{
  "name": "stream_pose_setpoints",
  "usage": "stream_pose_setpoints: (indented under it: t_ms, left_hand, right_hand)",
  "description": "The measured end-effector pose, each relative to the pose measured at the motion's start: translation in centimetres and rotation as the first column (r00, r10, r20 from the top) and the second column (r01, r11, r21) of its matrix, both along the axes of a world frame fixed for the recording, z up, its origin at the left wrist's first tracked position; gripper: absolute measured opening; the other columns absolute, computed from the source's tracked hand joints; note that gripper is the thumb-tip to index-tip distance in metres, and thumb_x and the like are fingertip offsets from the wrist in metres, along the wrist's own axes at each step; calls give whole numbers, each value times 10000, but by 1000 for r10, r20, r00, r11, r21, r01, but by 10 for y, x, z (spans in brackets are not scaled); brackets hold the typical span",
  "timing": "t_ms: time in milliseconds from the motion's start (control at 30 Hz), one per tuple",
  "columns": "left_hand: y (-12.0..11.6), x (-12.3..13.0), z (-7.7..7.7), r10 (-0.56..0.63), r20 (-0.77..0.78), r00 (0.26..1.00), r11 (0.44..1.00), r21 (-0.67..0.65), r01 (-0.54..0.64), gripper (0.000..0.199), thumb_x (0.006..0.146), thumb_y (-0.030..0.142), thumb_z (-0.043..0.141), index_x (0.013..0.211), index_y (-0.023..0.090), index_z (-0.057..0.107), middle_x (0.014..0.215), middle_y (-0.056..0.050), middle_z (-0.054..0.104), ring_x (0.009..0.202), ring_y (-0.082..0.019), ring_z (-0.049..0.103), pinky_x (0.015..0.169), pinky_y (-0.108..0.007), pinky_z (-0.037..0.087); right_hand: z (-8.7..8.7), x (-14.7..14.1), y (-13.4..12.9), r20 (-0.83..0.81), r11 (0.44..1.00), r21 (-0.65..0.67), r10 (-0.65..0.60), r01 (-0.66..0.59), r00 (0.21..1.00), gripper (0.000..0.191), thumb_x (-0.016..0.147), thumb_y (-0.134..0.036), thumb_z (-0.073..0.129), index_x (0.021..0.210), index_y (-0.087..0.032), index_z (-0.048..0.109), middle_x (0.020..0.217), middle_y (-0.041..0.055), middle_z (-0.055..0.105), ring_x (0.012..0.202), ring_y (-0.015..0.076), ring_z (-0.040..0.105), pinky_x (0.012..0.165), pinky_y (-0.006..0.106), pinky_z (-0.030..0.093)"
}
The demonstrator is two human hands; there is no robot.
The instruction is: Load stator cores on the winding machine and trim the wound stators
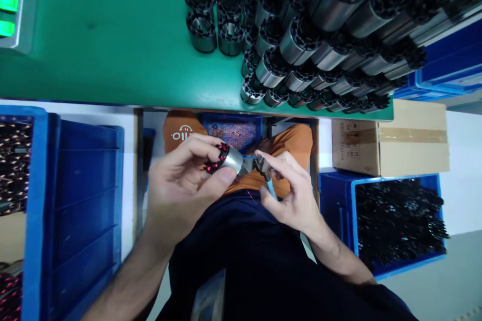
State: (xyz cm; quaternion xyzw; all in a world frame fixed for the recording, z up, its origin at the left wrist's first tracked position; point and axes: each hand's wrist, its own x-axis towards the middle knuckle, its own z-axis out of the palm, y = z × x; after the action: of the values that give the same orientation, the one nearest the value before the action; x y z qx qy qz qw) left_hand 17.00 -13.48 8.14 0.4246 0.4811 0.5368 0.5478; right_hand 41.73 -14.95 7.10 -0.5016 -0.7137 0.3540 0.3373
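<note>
Between the thumb and fingers of my left hand [186, 175] is a motor stator [232, 159], a short silver cylinder with a black toothed end and red wire at its left. My right hand [291, 185] is closed around wire cutters [264, 166] with dark jaws and a light blue handle. The cutters' head is close to the stator's right end; whether they touch I cannot tell. A thin red wire [250, 195] trails below the two hands. Both hands are over my lap, in front of the table edge.
Stacked stators [269, 67] crowd the right of the green table [113, 35]. Below the edge, a blue bin [254, 123] holds coloured wire scraps. A cardboard box [412, 138] rests above a blue crate [339, 200] of black parts. More blue crates [85, 200] stand left.
</note>
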Motion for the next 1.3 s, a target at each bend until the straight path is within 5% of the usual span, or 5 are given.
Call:
stream_pose_setpoints:
  t_ms: [200,367,900,1133,1300]
  left_hand:
    - [8,15,-1,-48,246,968,995,-74,68,154,1081,361,998,1020,251,910,1043,-51,826,882,-171,822,717,-226,712]
    - [10,22,3,-36,216,976,994,-89,57,92,1050,303,982,998,277,911,1007,-26,818,917,-170,784,834,-260,694]
    - [7,28,-10,33,125,992,998,-60,-26,120,1026,248,962,951,252,868,1005,-24,803,929,-172,774,842,-266,676]
    - [5,17,-61,323,110,940,907,-319,-274,629,841,735,1113,977,216,784,969,-39,820,827,-215,862,696,-270,709]
    - [-52,-56,-37,418,-121,900,866,-246,-435,640,871,799,1064,1070,233,842,1041,-82,859,923,-250,888,832,-326,753]
  right_hand:
    - [2,-6,-2,84,984,178,-30,15,996,671,997,-170,837,1647,-335,843,1071,42,711,930,227,725,777,383,675]
    - [3,-9,-2,57,976,212,-54,41,997,782,1013,-112,867,1739,-393,784,1115,43,743,943,215,764,812,391,709]
    - [-5,0,2,-50,998,47,34,-31,998,667,1177,-269,878,1797,-462,726,1065,11,677,931,190,691,848,320,670]
    - [-67,13,9,83,946,-313,114,-82,990,701,1153,-308,730,1851,-272,677,1092,39,727,915,213,663,937,366,666]
    - [-119,52,5,202,886,-448,235,-123,951,973,1120,-490,780,1999,-289,414,1547,148,828,1152,319,833,1118,509,704]
